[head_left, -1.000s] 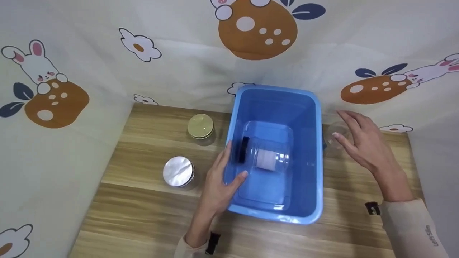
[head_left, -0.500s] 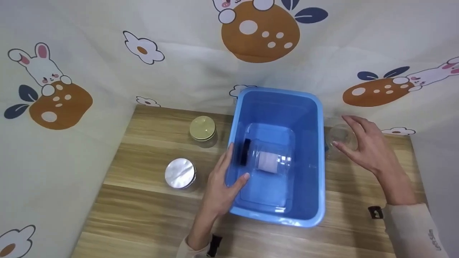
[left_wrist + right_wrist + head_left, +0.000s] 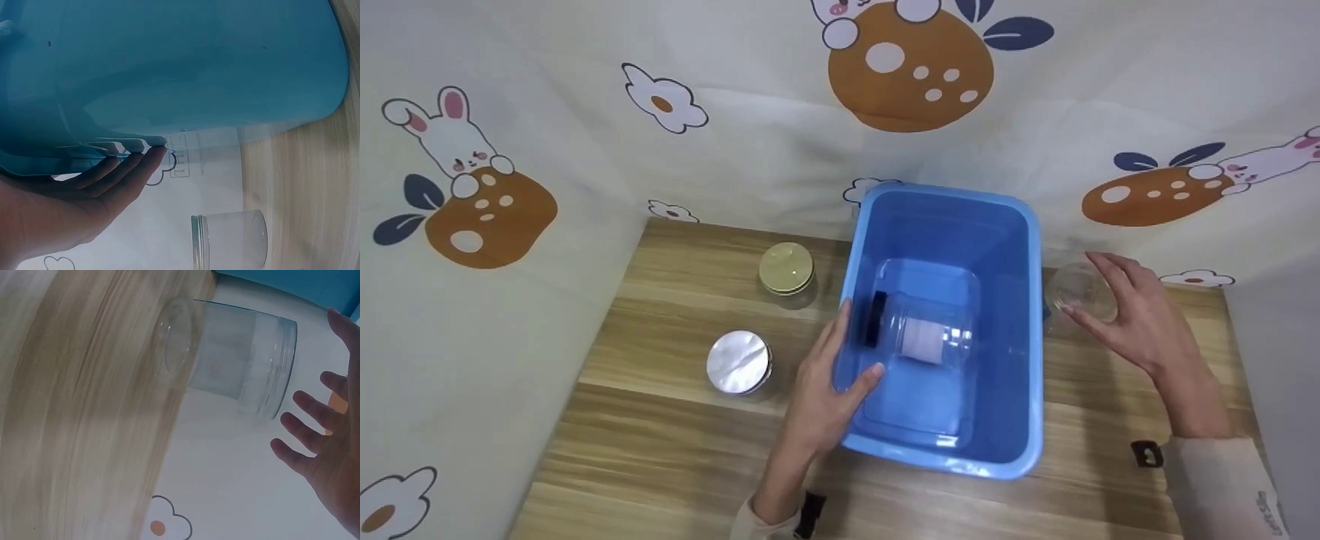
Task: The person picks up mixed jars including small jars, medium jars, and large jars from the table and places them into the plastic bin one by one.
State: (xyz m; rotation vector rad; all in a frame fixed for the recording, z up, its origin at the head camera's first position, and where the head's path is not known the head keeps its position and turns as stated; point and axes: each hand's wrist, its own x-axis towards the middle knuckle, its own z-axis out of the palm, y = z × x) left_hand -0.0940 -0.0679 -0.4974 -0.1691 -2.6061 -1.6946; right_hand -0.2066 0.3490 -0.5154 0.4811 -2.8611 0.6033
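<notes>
Only the right wrist view shows jar (image 3: 225, 354) and wide-spread right hand (image 3: 338, 447) apart; left hand (image 3: 84, 211), straight-fingered, touches the tub (image 3: 191, 56).

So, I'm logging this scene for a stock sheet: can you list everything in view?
Blue bin: 1, blue, middle of the table
Black-lidded jar: 1, clear with pale label, on its side in the bin
Gold-lidded jar: 1, gold top, left of the bin, towards the back
Silver-topped jar: 1, silver top, left of the bin, nearer the person
Open jar: 1, clear, upright, right of the bin
Table: 1, brown wood-grain, beneath everything
Backdrop: 1, off-white with rabbit, fruit and flower prints, behind the table
Sleeves: 2, pale beige, on the arms
Left hand: 1, bare, at the bin's left rim
Right hand: 1, bare, by the open jar
</notes>
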